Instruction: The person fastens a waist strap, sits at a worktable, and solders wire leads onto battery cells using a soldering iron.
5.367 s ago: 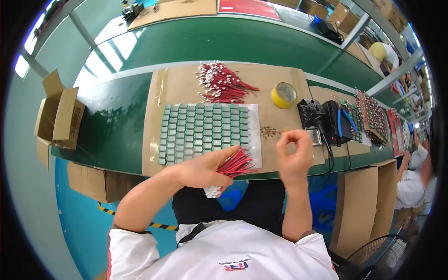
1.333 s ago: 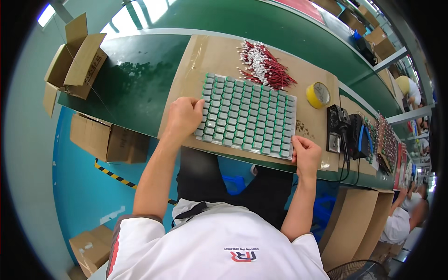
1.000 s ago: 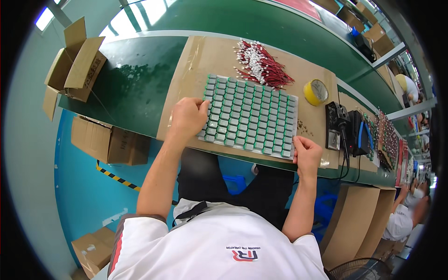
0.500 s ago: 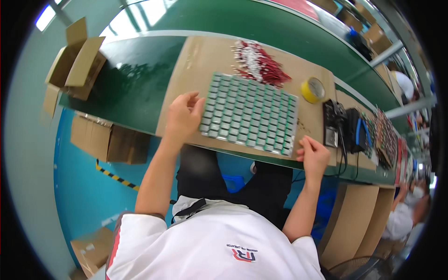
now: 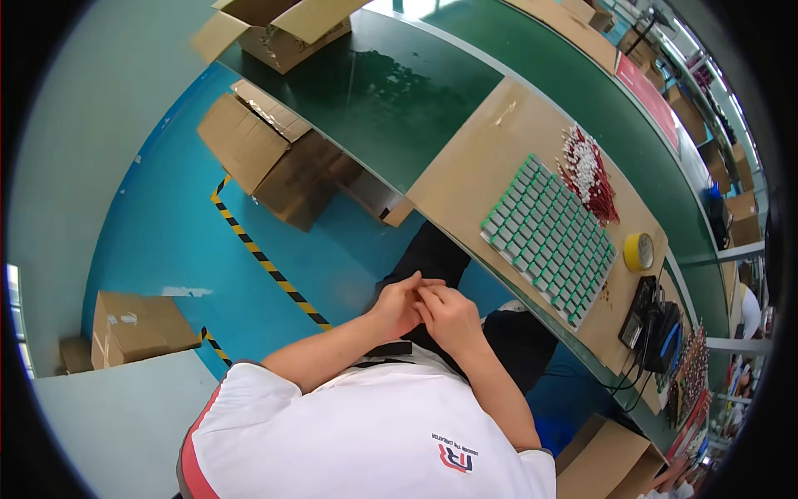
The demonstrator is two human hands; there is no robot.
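Observation:
My left hand (image 5: 397, 306) and my right hand (image 5: 450, 318) are brought together above my lap, away from the table. Their fingers are curled and touch one another; whatever may be between them is hidden. To the right on the table lies a rectangular panel (image 5: 550, 237) with rows of small grey-white blocks and green edges, apart from both hands. Just beyond it is a pile of red wires (image 5: 600, 200) with white ends. A roll of yellow tape (image 5: 638, 252) stands beside the panel's right end.
Brown board (image 5: 465, 166) covers part of the green table (image 5: 391, 100). An open carton (image 5: 312, 41) sits at the table's far left, with another carton (image 5: 249, 150) below. Black devices (image 5: 652, 324) with cables stand at right. Striped tape (image 5: 258, 254) marks the blue floor.
My hands have left the two sides of the panel and come together over my lap. My view has turned left, so the table now appears farther right and slanted.

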